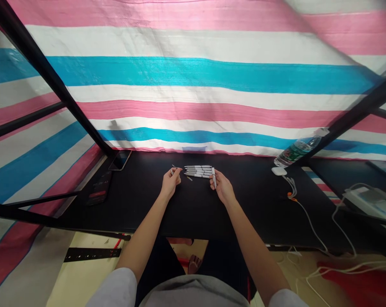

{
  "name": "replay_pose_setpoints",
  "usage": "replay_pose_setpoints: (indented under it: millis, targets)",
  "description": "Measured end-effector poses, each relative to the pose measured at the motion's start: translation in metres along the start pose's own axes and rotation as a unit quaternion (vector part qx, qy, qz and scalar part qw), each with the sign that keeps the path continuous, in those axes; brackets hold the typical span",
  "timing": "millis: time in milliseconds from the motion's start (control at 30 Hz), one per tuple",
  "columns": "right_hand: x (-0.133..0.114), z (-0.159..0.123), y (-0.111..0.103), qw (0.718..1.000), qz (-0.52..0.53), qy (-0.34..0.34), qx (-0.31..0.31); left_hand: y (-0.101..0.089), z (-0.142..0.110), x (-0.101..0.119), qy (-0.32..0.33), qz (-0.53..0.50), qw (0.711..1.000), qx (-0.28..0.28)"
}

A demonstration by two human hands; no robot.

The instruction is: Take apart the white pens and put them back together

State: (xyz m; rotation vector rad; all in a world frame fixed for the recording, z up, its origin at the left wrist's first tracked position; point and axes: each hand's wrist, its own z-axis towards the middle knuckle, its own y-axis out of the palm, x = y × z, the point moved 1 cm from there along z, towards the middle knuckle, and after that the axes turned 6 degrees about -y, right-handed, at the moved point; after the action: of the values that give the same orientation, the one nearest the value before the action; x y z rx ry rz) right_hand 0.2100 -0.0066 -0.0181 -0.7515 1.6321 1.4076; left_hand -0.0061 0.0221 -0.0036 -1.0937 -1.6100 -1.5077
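Note:
Several white pens (197,171) lie side by side on the black table (193,204), their tips pointing left. My right hand (223,186) is closed on another white pen (214,178), held nearly upright at the right end of the row. Left of the row, my left hand (171,182) is pinched, thumb against fingers; what it holds, if anything, is too small to make out. A small thin piece (174,166) shows just beyond its fingertips, and I cannot tell whether it is held. Another short thin piece (189,179) lies just in front of the pens.
Two phones, one at the back (120,160) and one nearer (98,187), lie on the left. A water bottle (297,151) leans at the back right beside a white charger (279,171) with cables. Black frame posts (56,81) and striped sheeting (195,72) surround the table.

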Motion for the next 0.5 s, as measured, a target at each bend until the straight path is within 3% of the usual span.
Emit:
replay_pose_setpoints:
  millis: [500]
  targets:
    - [0.0049, 0.0009, -0.0066, 0.998, -0.048, -0.048, -0.017, 0.0036, -0.0032, 0.0014, -0.007, 0.007, 1.000, 0.002]
